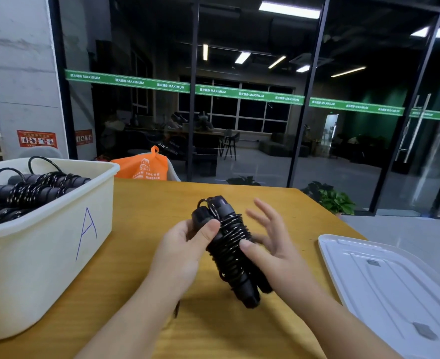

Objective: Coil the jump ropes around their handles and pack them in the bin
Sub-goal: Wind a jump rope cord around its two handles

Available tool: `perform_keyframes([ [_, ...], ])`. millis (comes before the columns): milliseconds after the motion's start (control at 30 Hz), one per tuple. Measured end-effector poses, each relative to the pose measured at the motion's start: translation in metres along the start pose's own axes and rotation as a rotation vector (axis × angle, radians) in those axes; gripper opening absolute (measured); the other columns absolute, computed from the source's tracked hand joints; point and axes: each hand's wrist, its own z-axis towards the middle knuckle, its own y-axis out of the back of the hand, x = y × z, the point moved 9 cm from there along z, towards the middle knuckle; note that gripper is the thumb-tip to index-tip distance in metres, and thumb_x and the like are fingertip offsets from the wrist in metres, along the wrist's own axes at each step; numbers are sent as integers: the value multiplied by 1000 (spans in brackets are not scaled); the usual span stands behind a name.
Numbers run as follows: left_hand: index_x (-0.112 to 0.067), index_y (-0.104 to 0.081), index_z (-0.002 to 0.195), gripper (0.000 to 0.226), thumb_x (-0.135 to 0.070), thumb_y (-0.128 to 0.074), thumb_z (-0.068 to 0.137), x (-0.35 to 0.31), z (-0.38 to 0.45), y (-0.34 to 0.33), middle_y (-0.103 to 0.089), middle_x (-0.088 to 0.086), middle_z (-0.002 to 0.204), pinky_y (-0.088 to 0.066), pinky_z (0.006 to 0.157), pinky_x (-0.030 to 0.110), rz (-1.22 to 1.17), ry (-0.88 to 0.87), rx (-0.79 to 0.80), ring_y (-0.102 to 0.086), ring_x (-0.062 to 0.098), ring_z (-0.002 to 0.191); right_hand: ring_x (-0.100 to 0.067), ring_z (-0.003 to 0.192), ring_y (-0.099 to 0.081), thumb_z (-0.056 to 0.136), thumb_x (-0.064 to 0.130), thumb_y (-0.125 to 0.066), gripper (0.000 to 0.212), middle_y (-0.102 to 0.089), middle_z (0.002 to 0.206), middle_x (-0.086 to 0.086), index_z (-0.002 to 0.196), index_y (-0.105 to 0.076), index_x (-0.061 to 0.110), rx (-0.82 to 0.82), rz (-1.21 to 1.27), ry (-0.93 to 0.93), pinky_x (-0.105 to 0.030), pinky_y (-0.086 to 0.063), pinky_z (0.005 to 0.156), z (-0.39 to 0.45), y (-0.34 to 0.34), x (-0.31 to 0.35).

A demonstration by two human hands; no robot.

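A yellow wooden table (146, 203) stands before a dark glass wall, with the bin (58, 229) at its left edge and a lid (395, 281) at its right. Above the table's middle, the left hand (185, 244) grips the coiled rope (229, 250) by its handles, thumb pressed on, while the right hand (273, 242) touches the coils with fingers spread. The bundle looks light, its cord springy and apt to unwind, so a grasp across the wraps seems safest.

Coiled jump rope (229, 244) between hands
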Motion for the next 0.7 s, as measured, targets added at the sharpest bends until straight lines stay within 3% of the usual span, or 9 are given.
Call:
perform_keyframes([
  [100,-17,-64,90,35,-50,-59,78,1,-2,5,-65,-17,61,-40,54,11,46,14,-65,-56,-8,54,10,134,-32,97,21,-53,60,-28,146,37,132,-34,66,1,-243,261,-23,-35,110,-5,-1,23],
  [200,-20,-65,93,57,-69,-63,63,10,-3,2,-72,-8,85,-51,79,29,42,55,-67,-67,5,82,16,139,-14,99,20,-46,54,-17,146,45,137,-30,55,105,-380,342,-6,-16,111,-8,-18,25],
  [267,-17,-63,99,67,-70,-67,59,12,-3,-1,-73,-2,94,-53,88,40,5,89,-38,-69,15,90,17,139,-9,101,21,-43,53,-15,145,47,137,-25,54,165,-457,325,-7,-11,113,-9,-27,20],
  [367,-12,-58,112,72,-61,-66,59,17,-5,-9,-71,4,107,-54,89,43,-97,176,74,-70,17,95,16,140,-8,102,20,-41,53,-17,145,46,138,-22,53,192,-484,298,-6,-9,113,-8,-30,15],
  [467,-11,-59,119,57,-48,-63,77,20,-6,-26,-72,8,108,-52,89,42,-351,321,165,-69,21,98,17,139,-11,101,19,-41,52,-21,145,44,138,-25,52,184,-462,297,-7,-11,113,-6,-26,15],
  [567,-4,-64,107,43,-41,-50,88,23,-6,-33,-72,15,90,-52,78,42,-661,492,219,-70,27,82,19,136,-18,102,18,-42,48,-26,145,38,135,-29,51,142,-417,274,-7,-15,112,-4,-21,16],
  [700,-4,-75,87,32,-20,-50,77,22,-7,-29,-71,16,84,-59,66,33,-706,446,307,-70,22,70,19,132,-27,102,14,-42,46,-35,140,37,135,-37,46,96,-350,260,-2,-21,105,-3,-16,17],
])
